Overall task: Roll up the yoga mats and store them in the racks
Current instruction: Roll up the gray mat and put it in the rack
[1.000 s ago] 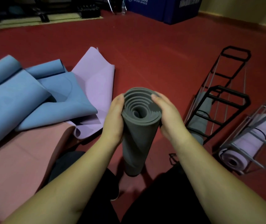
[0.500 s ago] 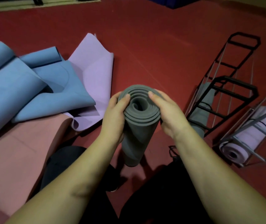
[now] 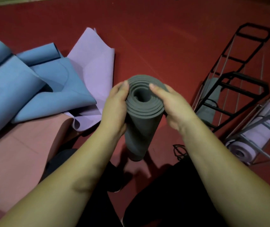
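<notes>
Grey rolled mat (image 3: 141, 122) is standing on end on the red floor (image 3: 155, 46), and both hands are clamping its top: left hand (image 3: 114, 108) curling round one side, right hand (image 3: 172, 105) wrapping the other, thumbs pressing on the spiral rim (a snug hold). Compared with half a second ago, the left thumb is sliding back off the coils toward the rim's edge.

Both bare forearms are extended forward and converge toward the middle. The left hand (image 3: 115, 106) is wrapped around the left side of a rolled grey mat (image 3: 143, 112), its thumb laid over the top rim. The right hand (image 3: 173, 104) is curled round the opposite side, its thumb stretched across the rim, pointing toward the left fingers (image 3: 125, 84).
</notes>
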{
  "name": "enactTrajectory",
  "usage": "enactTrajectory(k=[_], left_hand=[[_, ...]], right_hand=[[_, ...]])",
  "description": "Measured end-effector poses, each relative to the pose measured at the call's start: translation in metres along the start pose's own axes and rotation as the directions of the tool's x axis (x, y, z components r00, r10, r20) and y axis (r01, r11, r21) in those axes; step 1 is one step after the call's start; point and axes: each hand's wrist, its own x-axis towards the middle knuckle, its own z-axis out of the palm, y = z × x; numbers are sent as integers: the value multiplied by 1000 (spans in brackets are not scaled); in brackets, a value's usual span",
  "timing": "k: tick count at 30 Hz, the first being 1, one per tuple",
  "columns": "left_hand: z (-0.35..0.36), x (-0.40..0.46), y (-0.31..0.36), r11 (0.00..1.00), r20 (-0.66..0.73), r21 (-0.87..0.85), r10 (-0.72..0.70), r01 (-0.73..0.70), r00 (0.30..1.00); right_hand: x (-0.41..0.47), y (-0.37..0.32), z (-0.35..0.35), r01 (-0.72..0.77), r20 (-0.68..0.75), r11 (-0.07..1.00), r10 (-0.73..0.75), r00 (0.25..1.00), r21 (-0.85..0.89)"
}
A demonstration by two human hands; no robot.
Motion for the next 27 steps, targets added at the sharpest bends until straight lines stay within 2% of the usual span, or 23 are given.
enactTrajectory(k=[3,7,11,13,15,19,22,27], left_hand=[[-10,3,-29,992,-25,130,-3,6,1000],[6,19,-30,990,-4,138,-13,13,1000],[17,19,-50,948,214,290,66,-128,975],[25,24,-65,896,329,397,63,-198,942],[44,31,-79,829,430,504,2,-242,903],[89,34,-102,628,543,676,-70,-386,837],[128,29,-116,526,606,691,-45,-496,795],[178,35,-134,419,692,658,-7,-626,722]], right_hand=[[7,29,-8,-63,-31,996,62,998,-63],[27,26,-19,-72,-68,995,68,995,-63],[38,26,-50,-101,-97,995,102,990,18],[41,22,-73,-123,-135,990,132,982,73],[42,19,-102,-137,-178,981,161,971,138],[44,18,-163,-143,-197,954,199,960,265],[43,20,-206,-101,-225,930,189,956,354],[45,29,-266,-11,-268,876,160,950,483]])
